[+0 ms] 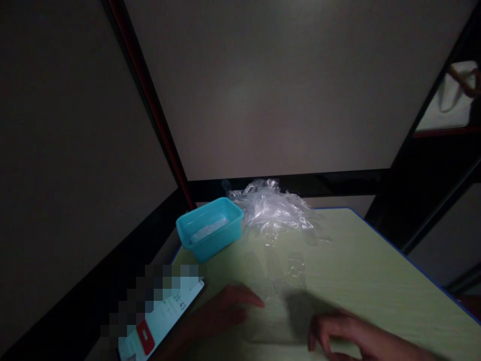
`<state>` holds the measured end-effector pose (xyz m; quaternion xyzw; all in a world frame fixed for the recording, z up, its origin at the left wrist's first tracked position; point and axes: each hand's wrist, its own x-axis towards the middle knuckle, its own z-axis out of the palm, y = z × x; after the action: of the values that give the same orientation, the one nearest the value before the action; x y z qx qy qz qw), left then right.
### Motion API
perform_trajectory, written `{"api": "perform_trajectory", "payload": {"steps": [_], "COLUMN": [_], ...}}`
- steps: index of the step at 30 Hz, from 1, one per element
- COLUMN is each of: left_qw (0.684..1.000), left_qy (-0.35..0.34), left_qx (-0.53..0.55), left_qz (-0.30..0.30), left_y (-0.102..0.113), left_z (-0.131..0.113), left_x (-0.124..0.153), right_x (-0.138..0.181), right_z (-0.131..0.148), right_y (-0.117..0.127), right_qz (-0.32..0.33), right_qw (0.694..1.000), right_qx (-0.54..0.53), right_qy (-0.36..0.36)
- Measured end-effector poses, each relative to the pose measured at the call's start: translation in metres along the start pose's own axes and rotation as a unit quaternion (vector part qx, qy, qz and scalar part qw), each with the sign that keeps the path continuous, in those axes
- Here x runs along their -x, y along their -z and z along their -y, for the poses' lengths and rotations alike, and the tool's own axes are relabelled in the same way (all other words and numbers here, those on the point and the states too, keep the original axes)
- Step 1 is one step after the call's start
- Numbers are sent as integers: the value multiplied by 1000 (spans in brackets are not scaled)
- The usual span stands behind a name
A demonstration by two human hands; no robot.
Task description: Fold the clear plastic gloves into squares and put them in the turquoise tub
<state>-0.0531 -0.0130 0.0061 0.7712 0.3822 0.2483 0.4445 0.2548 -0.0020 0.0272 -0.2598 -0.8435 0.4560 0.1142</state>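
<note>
A thin clear plastic bag (274, 273) lies spread flat on the table, its handle-like strips pointing away from me. Beside its lower left edge is my left hand (231, 308), fingers stretched out and holding nothing I can see. At the bag's lower right my right hand (334, 333) hovers or rests with bent fingers, a gap showing between thumb and fingers. Whether either hand touches the film is hard to tell in the dim light. Behind the flat bag sits a crumpled heap of clear plastic bags (270, 205).
A turquoise plastic basket (218, 245) with something pale inside stands at the back left. A phone (169, 313) with a lit screen leans or lies at the left edge. The pale table (376, 271) has a blue rim, with a wall panel (278, 100) behind it.
</note>
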Motion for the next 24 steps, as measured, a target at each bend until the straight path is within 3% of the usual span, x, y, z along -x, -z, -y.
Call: {"api": "perform_trajectory", "payload": {"steps": [4, 11, 17, 21, 24], "left_qw": [999, 998, 991, 976, 970], "left_qy": [-27, 51, 89, 141, 166], "left_qx": [16, 15, 93, 152, 178], "left_qz": [19, 19, 45, 61, 27], "left_y": [-1, -11, -8, -4, -4], "left_z": [1, -8, -5, 7, 14], "left_x": [-1, -7, -33, -50, -58], "right_x": [-14, -22, -48, -61, -63], "right_z": [-2, -10, -21, -40, -49], "right_y": [5, 7, 23, 28, 28], "right_qz": [-35, -31, -62, -146, -187], "right_qw": [990, 943, 904, 878, 874], "right_qx": [-133, -332, -420, -443, -428], "right_qy": [-4, 15, -47, -105, -131]}}
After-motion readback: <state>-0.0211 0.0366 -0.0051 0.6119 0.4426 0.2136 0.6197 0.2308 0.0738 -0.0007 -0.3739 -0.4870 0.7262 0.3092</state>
